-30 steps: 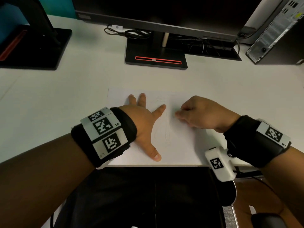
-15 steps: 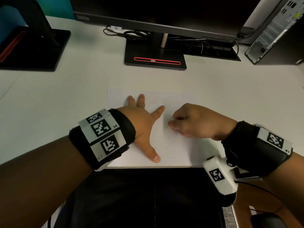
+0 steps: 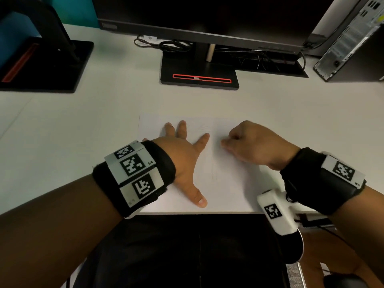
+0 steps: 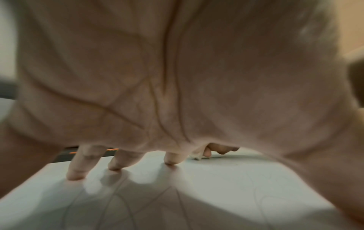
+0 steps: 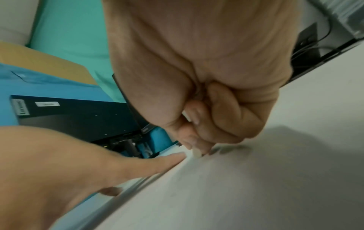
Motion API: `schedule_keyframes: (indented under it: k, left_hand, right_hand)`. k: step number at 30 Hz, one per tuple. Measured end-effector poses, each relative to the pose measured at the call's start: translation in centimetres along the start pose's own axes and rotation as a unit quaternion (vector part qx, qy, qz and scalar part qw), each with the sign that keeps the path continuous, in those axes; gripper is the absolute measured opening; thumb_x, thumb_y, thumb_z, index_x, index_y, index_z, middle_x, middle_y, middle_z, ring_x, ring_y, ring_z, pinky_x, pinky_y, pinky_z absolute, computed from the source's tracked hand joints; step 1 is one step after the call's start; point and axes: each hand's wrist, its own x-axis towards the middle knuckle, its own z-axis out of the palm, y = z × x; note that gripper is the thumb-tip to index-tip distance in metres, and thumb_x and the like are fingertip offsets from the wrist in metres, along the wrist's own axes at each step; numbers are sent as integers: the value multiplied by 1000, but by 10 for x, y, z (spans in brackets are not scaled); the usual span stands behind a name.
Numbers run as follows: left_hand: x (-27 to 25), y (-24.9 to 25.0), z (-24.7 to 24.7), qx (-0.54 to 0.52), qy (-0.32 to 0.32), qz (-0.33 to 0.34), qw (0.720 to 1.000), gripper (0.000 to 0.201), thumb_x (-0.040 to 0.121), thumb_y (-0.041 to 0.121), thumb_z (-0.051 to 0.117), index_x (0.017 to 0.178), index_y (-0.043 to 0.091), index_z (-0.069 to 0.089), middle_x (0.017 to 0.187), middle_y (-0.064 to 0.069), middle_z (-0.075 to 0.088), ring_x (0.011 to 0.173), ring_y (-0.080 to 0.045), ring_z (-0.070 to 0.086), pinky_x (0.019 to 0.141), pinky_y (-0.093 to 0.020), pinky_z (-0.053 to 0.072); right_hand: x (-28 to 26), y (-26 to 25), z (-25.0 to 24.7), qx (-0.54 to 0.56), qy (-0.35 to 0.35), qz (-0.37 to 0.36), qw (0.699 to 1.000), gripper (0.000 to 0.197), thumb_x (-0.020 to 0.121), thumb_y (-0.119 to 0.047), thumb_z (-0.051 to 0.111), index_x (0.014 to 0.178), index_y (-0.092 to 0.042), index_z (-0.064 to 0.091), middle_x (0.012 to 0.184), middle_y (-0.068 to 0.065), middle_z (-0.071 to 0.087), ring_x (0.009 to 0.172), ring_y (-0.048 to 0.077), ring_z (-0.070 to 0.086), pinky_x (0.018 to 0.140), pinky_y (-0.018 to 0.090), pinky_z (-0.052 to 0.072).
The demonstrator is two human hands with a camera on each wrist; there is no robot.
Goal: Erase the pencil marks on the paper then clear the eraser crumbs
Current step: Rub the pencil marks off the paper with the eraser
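A white sheet of paper (image 3: 230,183) with faint pencil lines (image 3: 214,173) lies at the desk's front edge. My left hand (image 3: 185,150) presses flat on its left half, fingers spread and straight; the left wrist view shows the fingertips (image 4: 75,175) on the paper (image 4: 216,186). My right hand (image 3: 249,142) is curled on the right half, its fingers pinching a small white eraser (image 5: 197,153) whose tip touches the paper (image 5: 256,186) just right of my left index finger (image 5: 157,161). In the head view the fist hides the eraser.
A monitor stand (image 3: 199,73) with a red stripe sits behind the paper, cables (image 3: 166,45) beside it. A second black stand (image 3: 45,65) is at far left, a computer tower (image 3: 353,38) at far right. White desk (image 3: 72,125) surrounds the sheet.
My right hand slid left and toward me over the paper half a second ago, then back up and right. My left hand has stayed pressed in place.
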Motion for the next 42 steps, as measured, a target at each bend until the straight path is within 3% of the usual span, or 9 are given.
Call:
schedule_keyframes:
  k: [5,11,16,20,24,28,32,36,42]
  left_hand:
    - [1,1,0,0,-2,1,1000,155,52,85,77,146,43,-39,155,-12,-45,146,-44,-32,114,-71,24]
    - [1,0,0,-2,-2,3,1000,154,53,84,77,146,42,-38,156,-13,-45,146,-45,-31,114,-71,23]
    - [0,-1,0,-4,1,7,1000,154,53,84,77,148,42,-36,157,-13,-43,146,-44,-31,114,-71,22]
    - [2,-1,1,-5,1,7,1000,154,52,85,77,147,42,-37,156,-13,-44,146,-45,-31,113,-72,23]
    - [2,-1,1,-6,3,7,1000,155,51,85,77,148,43,-35,157,-13,-43,147,-45,-31,113,-73,24]
    - [2,-2,1,-6,3,6,1000,155,50,85,78,148,43,-36,156,-13,-44,146,-45,-31,113,-73,23]
    - [3,-1,1,-5,1,6,1000,156,50,85,78,148,42,-36,156,-13,-44,146,-45,-31,113,-73,22]
    - [3,-1,0,-2,-2,3,1000,156,51,85,77,147,42,-37,155,-14,-45,146,-46,-31,113,-73,23]
    - [3,-1,1,-3,-1,3,1000,156,51,85,77,147,41,-37,156,-13,-44,146,-45,-31,114,-72,23]
  right_hand:
    - [5,3,-2,27,-20,17,999,43,94,-27,57,67,6,56,56,10,49,47,21,41,44,25,34]
    - [1,-6,3,28,-74,-1,997,38,94,-26,57,65,-1,58,56,8,50,48,20,42,46,26,37]
    - [9,0,-4,31,-5,25,999,41,93,-25,57,70,8,55,58,10,50,49,21,42,49,28,36]
    - [7,-6,1,58,-82,11,995,36,94,-24,59,63,-5,58,56,9,49,50,20,41,45,25,35]
    - [15,-1,-5,40,-4,35,999,40,94,-25,57,71,8,58,58,12,52,48,21,45,45,25,36]
    - [11,-8,0,53,-88,12,995,36,94,-25,59,64,-4,58,57,9,48,50,21,40,44,25,34]
    - [18,-2,-6,32,-10,30,999,41,94,-27,57,71,8,58,59,12,53,52,22,45,48,28,37]
    - [12,-7,0,49,-96,4,994,37,94,-27,59,62,-7,57,57,8,49,51,21,41,45,27,35]
    - [18,-6,-5,20,-37,3,999,40,94,-25,57,71,8,57,58,10,50,49,21,41,45,26,36]
